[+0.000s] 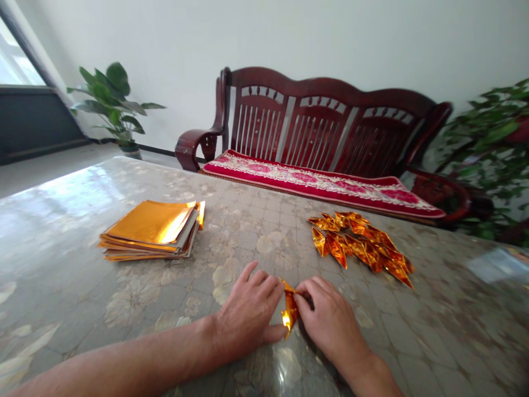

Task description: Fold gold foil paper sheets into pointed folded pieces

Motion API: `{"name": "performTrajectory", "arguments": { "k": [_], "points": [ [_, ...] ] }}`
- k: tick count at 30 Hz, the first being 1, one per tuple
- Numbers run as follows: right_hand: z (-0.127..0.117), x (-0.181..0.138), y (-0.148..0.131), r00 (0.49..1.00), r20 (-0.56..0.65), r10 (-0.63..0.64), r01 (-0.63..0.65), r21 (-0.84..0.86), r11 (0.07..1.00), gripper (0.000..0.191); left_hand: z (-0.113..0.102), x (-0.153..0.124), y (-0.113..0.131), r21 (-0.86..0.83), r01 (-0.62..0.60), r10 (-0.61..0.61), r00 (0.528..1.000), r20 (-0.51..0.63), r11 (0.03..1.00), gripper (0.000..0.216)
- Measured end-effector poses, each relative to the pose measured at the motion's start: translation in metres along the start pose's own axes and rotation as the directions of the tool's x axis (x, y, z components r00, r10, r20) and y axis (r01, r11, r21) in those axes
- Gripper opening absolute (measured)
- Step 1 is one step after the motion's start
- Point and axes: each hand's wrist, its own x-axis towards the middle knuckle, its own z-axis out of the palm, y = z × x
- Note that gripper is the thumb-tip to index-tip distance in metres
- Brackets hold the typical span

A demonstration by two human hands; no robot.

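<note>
My left hand (248, 311) and my right hand (328, 320) meet low on the table, both pinched on a small folded piece of gold foil paper (289, 310) that stands between their fingers. A stack of flat gold foil sheets (155, 229) lies to the left, well beyond my left hand. Several folded gold pieces (363, 245) are heaped to the right, just past my right hand.
The table (82, 286) has a glossy floral marble-like top. Behind it stands a dark red wooden bench (314, 127) with a red patterned cushion (322, 184). Potted plants stand at far left (111, 102) and at the right edge (491, 149).
</note>
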Motion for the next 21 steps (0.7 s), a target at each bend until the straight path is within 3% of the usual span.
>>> {"name": "performTrajectory", "arguments": {
  "k": [5, 14, 21],
  "points": [
    [0.0016, -0.0024, 0.0, 1.0, 0.028, 0.001, 0.0, -0.033, 0.999, 0.013, -0.001, 0.0004, 0.0009, 0.002, 0.007, -0.007, 1.0, 0.003, 1.0, 0.053],
    [-0.0027, -0.0044, 0.0006, 0.976, 0.065, -0.209, 0.216, -0.143, 0.966, 0.021, -0.0011, -0.0001, 0.0, -0.008, 0.011, -0.011, 1.0, 0.002, 1.0, 0.055],
    [-0.0057, -0.0039, 0.001, 0.968, 0.091, -0.233, 0.24, -0.077, 0.968, 0.024, -0.0007, -0.0004, -0.0012, -0.013, -0.002, 0.002, 1.0, 0.01, 1.0, 0.057]
  ]
}}
